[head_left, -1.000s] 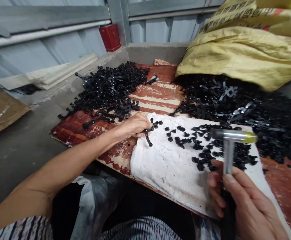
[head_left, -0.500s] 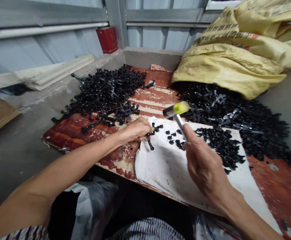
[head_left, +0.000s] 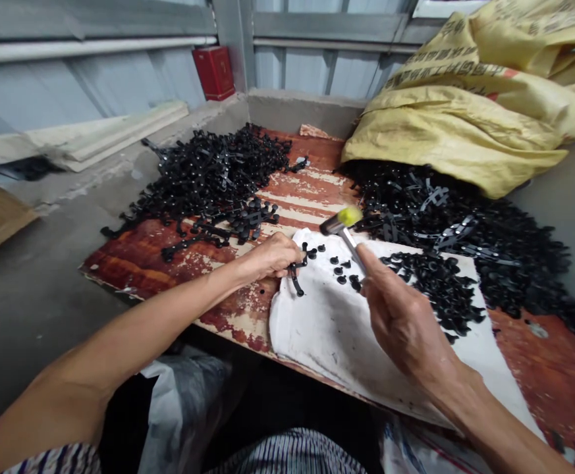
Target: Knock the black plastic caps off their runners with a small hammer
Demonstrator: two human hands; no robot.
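Right now you are pinching a small, branched black plastic piece (head_left: pixel 296 276) with your left hand (head_left: pixel 272 257), its fingers closed around the piece at the left edge of a creased white cloth (head_left: pixel 339 342). Your right hand (head_left: pixel 400 309) is closed in a fist around a small hammer with a grey metal head and a yellow tip (head_left: pixel 341 224), holding it up over the far edge of the cloth, near the pinched piece but not touching it.

Small black plastic caps (head_left: pixel 339 271) are lying scattered on the cloth, and a dense heap of black caps (head_left: pixel 430 286) is sitting on its right side. Beyond the cloth, a tangled pile of branched black plastic strips (head_left: pixel 213 178) is lying to the left and a larger black plastic heap (head_left: pixel 485 250) is spreading to the right, both on a worn red-brown wooden board (head_left: pixel 134 263).

Past the right heap, a bulging yellow woven sack (head_left: pixel 455 125) is slumping, its rows of dark Chinese characters too creased to read from here. Far beyond the cloth, a red box (head_left: pixel 213 72) is standing against a grey metal wall (head_left: pixel 307 69).
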